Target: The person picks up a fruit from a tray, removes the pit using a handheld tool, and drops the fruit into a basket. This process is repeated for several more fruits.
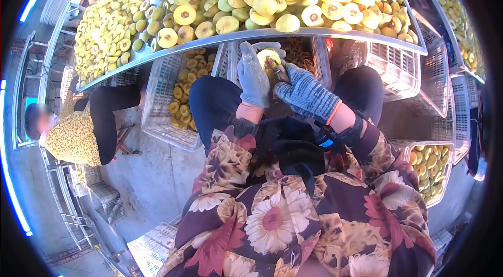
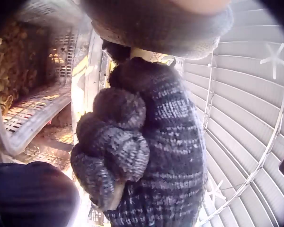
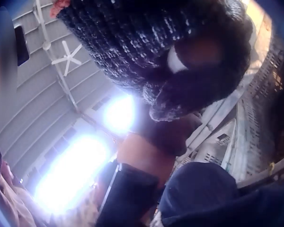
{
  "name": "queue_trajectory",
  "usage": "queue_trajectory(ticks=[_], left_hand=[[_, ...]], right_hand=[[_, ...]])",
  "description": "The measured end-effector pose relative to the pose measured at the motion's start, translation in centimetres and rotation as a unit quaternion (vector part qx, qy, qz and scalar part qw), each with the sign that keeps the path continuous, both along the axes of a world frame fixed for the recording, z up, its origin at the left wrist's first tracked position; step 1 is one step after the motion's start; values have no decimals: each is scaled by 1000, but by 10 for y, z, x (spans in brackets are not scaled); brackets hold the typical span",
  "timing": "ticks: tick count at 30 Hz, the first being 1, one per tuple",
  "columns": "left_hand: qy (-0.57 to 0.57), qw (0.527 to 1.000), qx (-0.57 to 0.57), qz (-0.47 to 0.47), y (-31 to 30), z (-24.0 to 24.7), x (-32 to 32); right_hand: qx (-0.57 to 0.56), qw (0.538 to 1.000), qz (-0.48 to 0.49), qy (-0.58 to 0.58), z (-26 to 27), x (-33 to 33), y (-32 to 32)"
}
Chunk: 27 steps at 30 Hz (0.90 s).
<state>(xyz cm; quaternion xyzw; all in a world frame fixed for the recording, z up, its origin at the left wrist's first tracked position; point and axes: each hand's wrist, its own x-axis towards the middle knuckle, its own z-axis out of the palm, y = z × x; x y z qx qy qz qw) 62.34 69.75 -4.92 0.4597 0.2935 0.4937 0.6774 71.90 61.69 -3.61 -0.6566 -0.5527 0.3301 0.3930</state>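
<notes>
In the head view, my left hand point(image 1: 250, 75), in a pale grey glove, holds a yellow peach half point(image 1: 269, 61) with a brown hollow facing up. Its fingers wrap the far side of the fruit. My right hand point(image 1: 309, 91), in a striped blue-grey knit glove, meets the fruit from the right. The left wrist view shows those knit fingers curled round a pale handle point(image 2: 116, 196), its lower end poking out below the little finger. The handle's white end point(image 3: 175, 61) shows in the right wrist view. What tip the tool has is hidden against the peach.
A metal-edged table point(image 1: 199, 42) heaped with peach halves spans the front. Below it stand a crate of halves point(image 1: 152, 112) at left, a crate with dark brown scraps point(image 1: 322, 62) in the middle and a white crate point(image 1: 393, 70) at right. Another person point(image 1: 73, 135) sits at left.
</notes>
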Motion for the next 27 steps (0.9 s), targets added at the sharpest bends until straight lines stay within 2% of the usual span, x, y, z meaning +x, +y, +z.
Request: queue_trajectory(ticks=[3,6,9,12,15,17,19,20,21,22,23,25,27], left_hand=[[-6,998,-63,-19,2,-1,-2],[23,995,-84,-58,8,1,-6],[50,989,-90,-103,14,2,-9],[55,984,-94,-139,18,7,-11],[81,987,-58,-129,19,3,-12],[95,987,-35,-121,18,0,-12],[90,991,-22,-97,16,-1,-10],[78,994,-20,-78,14,-2,-6],[66,996,-18,-58,12,-3,-4],[71,994,-16,-78,12,-1,-5],[76,992,-13,-99,14,0,-6],[111,983,-17,-146,18,7,-6],[170,966,-31,-195,26,14,-2]], right_hand=[[-88,993,17,70,-2,0,2],[-51,995,4,-84,-11,-2,2],[-21,999,17,-47,-21,1,0],[-156,983,58,81,10,7,0],[-224,965,77,116,19,11,2],[-212,961,136,114,2,18,5],[-69,973,219,-3,-10,24,4],[71,954,264,-119,-13,27,3],[94,952,271,-103,-15,29,1],[118,949,279,-87,-14,29,0],[25,967,248,61,-6,29,-2],[-108,942,208,241,-7,32,-2],[-179,903,200,334,-16,39,0]])
